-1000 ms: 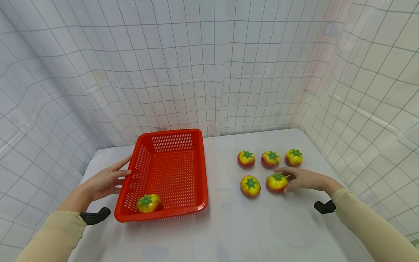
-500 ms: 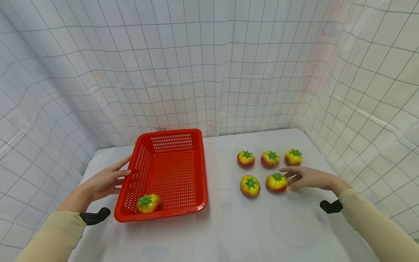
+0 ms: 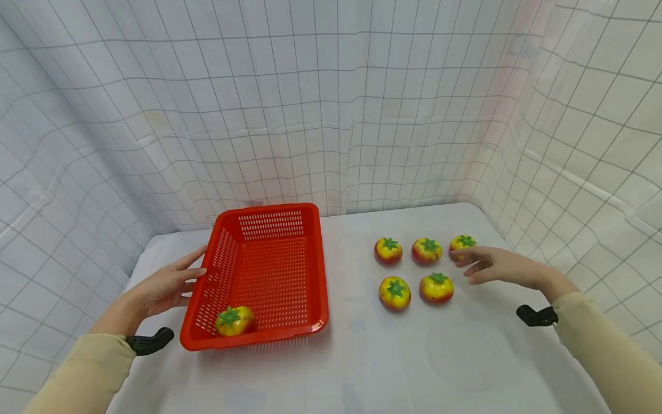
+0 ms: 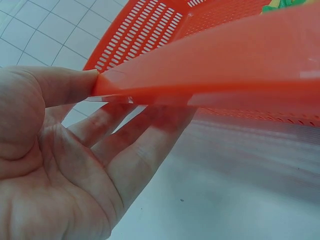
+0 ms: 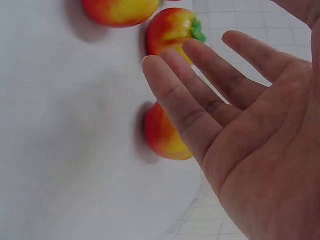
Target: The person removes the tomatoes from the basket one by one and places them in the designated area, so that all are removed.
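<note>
My left hand point(image 3: 166, 287) is at the left rim of a red plastic basket point(image 3: 324, 276). In the left wrist view its thumb lies on the rim's edge, with the other fingers beneath. One yellow-red tomato point(image 3: 237, 322) with a green star-shaped top sits in the basket's near left corner. My right hand point(image 3: 499, 266), fingers spread and holding nothing, hovers by the back right tomato point(image 3: 462, 242), partly covering it. Closer in lies another tomato point(image 3: 436, 289), apart from the fingers. In the right wrist view, one tomato point(image 5: 167, 137) is partly hidden behind the fingers.
Left of these stand a front tomato point(image 3: 395, 294), a back left tomato point(image 3: 388, 252) and a back middle tomato point(image 3: 426, 252). Everything rests on a white table point(image 3: 393, 368). Gridded white sheets point(image 3: 331, 115) hang behind and on both sides.
My right hand has drawn away from the front right tomato and moved back and right to the back right one. The left hand and basket look unmoved.
</note>
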Tool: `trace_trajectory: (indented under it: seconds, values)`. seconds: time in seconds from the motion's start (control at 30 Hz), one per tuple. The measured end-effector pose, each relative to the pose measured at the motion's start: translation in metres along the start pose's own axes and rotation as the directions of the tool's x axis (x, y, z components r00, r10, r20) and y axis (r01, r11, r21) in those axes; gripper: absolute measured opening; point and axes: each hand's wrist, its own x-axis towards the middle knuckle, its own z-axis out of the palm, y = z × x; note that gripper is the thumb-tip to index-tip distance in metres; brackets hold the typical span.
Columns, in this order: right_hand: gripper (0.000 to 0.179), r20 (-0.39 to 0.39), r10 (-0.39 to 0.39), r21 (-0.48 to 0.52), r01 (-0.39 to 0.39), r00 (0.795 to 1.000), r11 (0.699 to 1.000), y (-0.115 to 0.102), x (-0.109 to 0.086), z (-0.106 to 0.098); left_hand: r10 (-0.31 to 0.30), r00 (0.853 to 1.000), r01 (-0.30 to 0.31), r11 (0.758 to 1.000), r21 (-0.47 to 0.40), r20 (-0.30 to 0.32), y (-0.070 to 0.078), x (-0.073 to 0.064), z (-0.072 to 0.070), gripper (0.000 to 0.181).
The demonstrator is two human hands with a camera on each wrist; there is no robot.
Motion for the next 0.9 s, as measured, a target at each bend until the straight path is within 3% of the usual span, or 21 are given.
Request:
trace_trajectory:
  seconds: [0.3, 0.6, 0.77, 0.9]
  values:
    - [0.065, -0.030, -0.062, -0.020, 0.061, 0.998, 0.998, -0.025, 0.008, -0.001, 0.001, 1.000, -0.001, 1.000, 0.003, 0.011, -0.001, 0.000, -0.001, 0.076]
    - [0.060, -0.057, -0.141, -0.012, 0.140, 0.988, 0.990, -0.052, 0.030, 0.011, -0.006, 1.000, 0.006, 1.000, -0.004, 0.004, -0.003, 0.001, -0.002, 0.077]
    - [0.049, -0.132, -0.173, -0.044, 0.168, 0.976, 0.985, -0.070, 0.047, 0.021, -0.005, 1.000, 0.005, 1.000, 0.000, -0.001, -0.003, 0.001, -0.003, 0.076]
    - [0.043, -0.182, -0.198, -0.009, 0.200, 0.963, 0.980, -0.086, 0.061, 0.030, 0.005, 1.000, -0.005, 1.000, 0.006, 0.005, -0.003, 0.001, -0.003, 0.075]
